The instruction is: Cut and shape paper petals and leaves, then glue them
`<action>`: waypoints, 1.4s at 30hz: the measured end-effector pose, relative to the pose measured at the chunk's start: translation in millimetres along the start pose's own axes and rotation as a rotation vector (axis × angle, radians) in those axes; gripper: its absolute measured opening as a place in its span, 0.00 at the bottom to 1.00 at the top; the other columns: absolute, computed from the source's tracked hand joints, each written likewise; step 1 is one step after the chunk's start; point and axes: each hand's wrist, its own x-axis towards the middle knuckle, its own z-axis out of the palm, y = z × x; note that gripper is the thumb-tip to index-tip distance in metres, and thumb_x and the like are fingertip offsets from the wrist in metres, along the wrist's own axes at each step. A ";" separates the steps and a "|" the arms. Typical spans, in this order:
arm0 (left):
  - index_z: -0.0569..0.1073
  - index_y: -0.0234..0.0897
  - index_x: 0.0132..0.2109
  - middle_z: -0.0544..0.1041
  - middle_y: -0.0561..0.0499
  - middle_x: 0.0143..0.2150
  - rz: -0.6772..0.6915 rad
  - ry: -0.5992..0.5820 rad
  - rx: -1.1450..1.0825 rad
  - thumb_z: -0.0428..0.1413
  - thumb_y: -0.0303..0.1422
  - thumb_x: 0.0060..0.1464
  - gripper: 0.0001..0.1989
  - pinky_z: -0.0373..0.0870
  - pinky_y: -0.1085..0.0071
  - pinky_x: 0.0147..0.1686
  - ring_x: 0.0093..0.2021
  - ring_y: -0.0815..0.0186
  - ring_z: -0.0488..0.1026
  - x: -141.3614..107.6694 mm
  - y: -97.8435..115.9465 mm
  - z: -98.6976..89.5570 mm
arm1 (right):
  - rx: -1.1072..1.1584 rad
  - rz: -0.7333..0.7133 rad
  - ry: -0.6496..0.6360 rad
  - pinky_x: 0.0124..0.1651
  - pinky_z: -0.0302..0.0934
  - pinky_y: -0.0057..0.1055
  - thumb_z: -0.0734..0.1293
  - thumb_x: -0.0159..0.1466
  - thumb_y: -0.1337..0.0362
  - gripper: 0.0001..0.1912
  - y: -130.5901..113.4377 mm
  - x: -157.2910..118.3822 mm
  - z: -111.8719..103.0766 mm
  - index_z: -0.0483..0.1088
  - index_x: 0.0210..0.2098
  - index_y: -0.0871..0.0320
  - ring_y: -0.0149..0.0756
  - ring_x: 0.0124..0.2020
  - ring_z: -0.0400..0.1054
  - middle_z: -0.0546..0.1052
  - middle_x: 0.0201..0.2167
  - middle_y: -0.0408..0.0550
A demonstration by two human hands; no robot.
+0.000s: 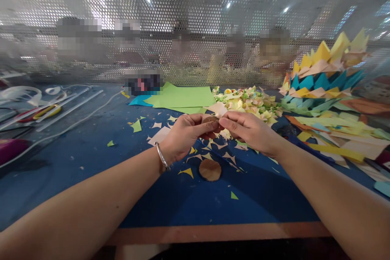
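Head view: both forearms reach forward from the lower corners and meet over the middle of the blue bench [91, 158]. The left hand [185, 134], a bangle [162, 156] on its wrist, lies palm inward with fingers curled and thumb on top. The right hand [248, 130] faces it, knuckles up, fingertips pointing left. Both hands pinch a small brown disc [210, 120] between thumbs and fingers, held above the bench; most of it is hidden by the fingers, so its shape is hard to make out. A pale paper piece [218, 108] shows just behind the fingertips; whether it is held I cannot tell. A second brown disc [210, 170] lies flat on the bench below the hands, among paper scraps [213, 146]. Green sheets [183, 97] lie beyond, folded paper stacks [323, 73] to the right.
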 end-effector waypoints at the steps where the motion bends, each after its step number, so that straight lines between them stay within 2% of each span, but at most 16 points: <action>1: 0.79 0.33 0.30 0.76 0.52 0.27 0.001 -0.010 0.005 0.63 0.30 0.53 0.06 0.64 0.74 0.31 0.27 0.73 0.71 0.1 0.2 -0.3 | -0.009 -0.006 -0.001 0.23 0.43 0.29 0.62 0.67 0.41 0.24 0.0 0.0 -0.2 0.64 0.30 0.56 0.26 0.20 0.47 0.54 0.20 0.35; 14: 0.81 0.35 0.30 0.78 0.50 0.28 -0.019 -0.041 0.053 0.68 0.35 0.45 0.08 0.64 0.72 0.30 0.27 0.72 0.67 1.9 2.2 -4.6 | -0.077 -0.060 -0.016 0.25 0.44 0.30 0.61 0.67 0.41 0.24 -5.6 -1.6 -1.6 0.63 0.28 0.55 0.28 0.21 0.48 0.55 0.21 0.37; 28: 0.82 0.34 0.31 0.78 0.50 0.28 -0.066 -0.043 0.036 0.67 0.32 0.47 0.05 0.62 0.73 0.29 0.27 0.72 0.67 3.4 2.1 -7.1 | -0.101 -0.073 -0.025 0.27 0.45 0.31 0.60 0.69 0.42 0.25 -6.4 -1.4 -2.8 0.59 0.26 0.55 0.28 0.22 0.49 0.54 0.20 0.36; 38: 0.82 0.35 0.30 0.78 0.50 0.28 -0.048 -0.035 0.057 0.65 0.31 0.48 0.04 0.61 0.73 0.28 0.27 0.72 0.67 3.8 0.5 -6.9 | -0.211 -0.114 0.013 0.29 0.48 0.32 0.59 0.69 0.42 0.25 -7.1 -2.3 -3.9 0.59 0.26 0.55 0.29 0.25 0.54 0.58 0.23 0.39; 42: 0.81 0.35 0.29 0.77 0.50 0.27 0.001 -0.020 0.099 0.66 0.33 0.48 0.05 0.58 0.72 0.27 0.26 0.72 0.65 3.4 1.1 -7.1 | -0.241 -0.100 0.031 0.28 0.47 0.32 0.57 0.70 0.43 0.26 -7.7 -2.4 -3.9 0.56 0.25 0.55 0.29 0.23 0.53 0.56 0.22 0.39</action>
